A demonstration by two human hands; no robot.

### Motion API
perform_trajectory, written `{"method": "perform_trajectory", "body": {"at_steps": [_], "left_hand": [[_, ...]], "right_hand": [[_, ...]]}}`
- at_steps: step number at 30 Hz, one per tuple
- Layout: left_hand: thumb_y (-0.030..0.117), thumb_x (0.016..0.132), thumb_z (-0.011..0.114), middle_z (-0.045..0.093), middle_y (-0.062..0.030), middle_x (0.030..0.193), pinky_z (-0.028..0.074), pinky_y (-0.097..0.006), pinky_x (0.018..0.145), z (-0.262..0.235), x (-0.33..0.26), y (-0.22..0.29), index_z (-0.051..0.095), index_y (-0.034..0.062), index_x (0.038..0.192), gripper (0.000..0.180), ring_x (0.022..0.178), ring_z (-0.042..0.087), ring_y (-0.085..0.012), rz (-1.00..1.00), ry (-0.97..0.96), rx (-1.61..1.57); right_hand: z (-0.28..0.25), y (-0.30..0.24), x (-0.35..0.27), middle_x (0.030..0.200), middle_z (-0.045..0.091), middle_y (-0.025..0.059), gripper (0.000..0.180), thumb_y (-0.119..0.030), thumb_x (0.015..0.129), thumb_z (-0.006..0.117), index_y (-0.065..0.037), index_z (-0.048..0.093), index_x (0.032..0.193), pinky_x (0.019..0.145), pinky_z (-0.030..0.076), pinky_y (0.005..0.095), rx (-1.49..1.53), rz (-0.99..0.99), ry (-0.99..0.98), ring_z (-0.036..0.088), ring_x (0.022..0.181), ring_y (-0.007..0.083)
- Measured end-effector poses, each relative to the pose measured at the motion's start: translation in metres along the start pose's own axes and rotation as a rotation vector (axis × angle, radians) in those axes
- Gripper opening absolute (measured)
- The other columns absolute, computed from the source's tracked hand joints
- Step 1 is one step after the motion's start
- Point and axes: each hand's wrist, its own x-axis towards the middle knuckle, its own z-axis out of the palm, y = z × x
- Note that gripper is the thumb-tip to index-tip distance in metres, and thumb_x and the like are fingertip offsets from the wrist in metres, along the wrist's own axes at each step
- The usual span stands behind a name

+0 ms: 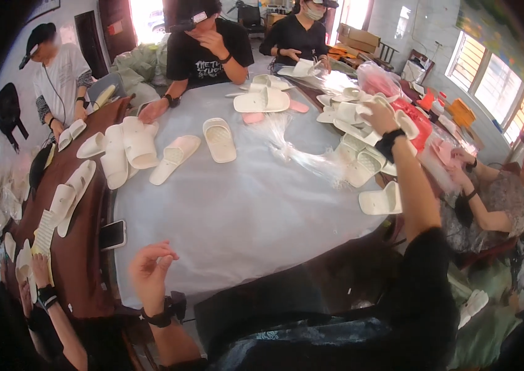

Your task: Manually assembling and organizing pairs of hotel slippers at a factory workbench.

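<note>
My right arm (416,179) stretches far over the table to a heap of white slippers at the right. There my right hand (380,117) has its fingers bent onto a white slipper (347,112) at the top of the heap; the fingertips are partly hidden. Above the near left part of the table hangs my left hand (152,266), fingers loosely curled and a little apart from the thumb, with nothing visible in it. A phone (113,235) lies at the table's left edge, close to that hand. One white slipper (380,200) rests near the right edge.
The table has a grey cover (243,204). White slippers (218,140) lie toward its far side, beside clear plastic bags (293,148). Co-workers sit or stand around: one opposite (209,55), others at the left and right. A brown-covered table (82,247) adjoins at the left.
</note>
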Motion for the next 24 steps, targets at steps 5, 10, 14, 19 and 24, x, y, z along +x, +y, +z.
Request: {"method": "perform_trajectory", "body": {"at_steps": [5, 10, 14, 19, 24], "left_hand": [[-0.008, 0.080, 0.064, 0.066, -0.0110, 0.082, 0.047, -0.044, 0.097, 0.032, 0.009, 0.009, 0.063, -0.0009, 0.090, 0.012, 0.081, 0.066, -0.0213, -0.257, -0.094, -0.233], [-0.009, 0.083, 0.061, 0.066, -0.0124, 0.087, 0.048, -0.043, 0.097, 0.051, 0.022, 0.013, 0.063, -0.0013, 0.090, 0.011, 0.083, 0.066, -0.0221, -0.241, -0.458, -0.565], [0.006, 0.083, 0.070, 0.064, -0.0130, 0.078, 0.050, -0.047, 0.090, 0.034, 0.021, 0.037, 0.061, 0.0023, 0.084, 0.010, 0.074, 0.065, -0.0235, -0.206, -0.336, -0.475], [0.004, 0.084, 0.069, 0.066, -0.0153, 0.087, 0.051, -0.041, 0.088, -0.011, 0.037, 0.056, 0.061, 0.0012, 0.086, 0.009, 0.081, 0.065, -0.0235, -0.218, -0.279, -0.322], [0.011, 0.084, 0.072, 0.067, -0.0120, 0.100, 0.051, -0.033, 0.085, -0.068, 0.080, 0.038, 0.064, 0.0005, 0.104, 0.024, 0.093, 0.065, -0.0191, -0.218, -0.152, 0.094]], "right_hand": [[-0.006, -0.206, -0.091, 0.103, 0.066, 0.0057, 0.042, -0.007, 0.090, 0.059, -0.008, 0.056, 0.131, 0.075, 0.052, 0.0288, 1.085, -0.291, -0.292, 0.063, 0.078, 0.0104], [-0.007, -0.315, -0.167, 0.092, 0.065, 0.0046, 0.038, -0.009, 0.096, 0.051, -0.005, 0.053, 0.134, 0.075, 0.051, 0.0281, 1.656, -0.384, -0.839, 0.062, 0.077, 0.0111], [0.018, -0.343, -0.191, 0.096, 0.065, 0.0031, 0.028, -0.015, 0.100, 0.052, -0.003, 0.059, 0.124, 0.073, 0.053, 0.0260, 1.718, -0.475, -0.993, 0.062, 0.076, 0.0101], [0.027, -0.327, -0.191, 0.072, 0.062, 0.0033, 0.017, -0.011, 0.095, 0.057, 0.001, 0.068, 0.095, 0.066, 0.049, 0.0249, 1.443, -0.308, -0.697, 0.058, 0.069, 0.0101], [0.024, -0.299, -0.195, 0.066, 0.055, 0.0004, 0.015, -0.009, 0.092, 0.058, 0.002, 0.067, 0.089, 0.058, 0.041, 0.0233, 1.368, -0.219, -0.573, 0.051, 0.062, 0.0077]]}}
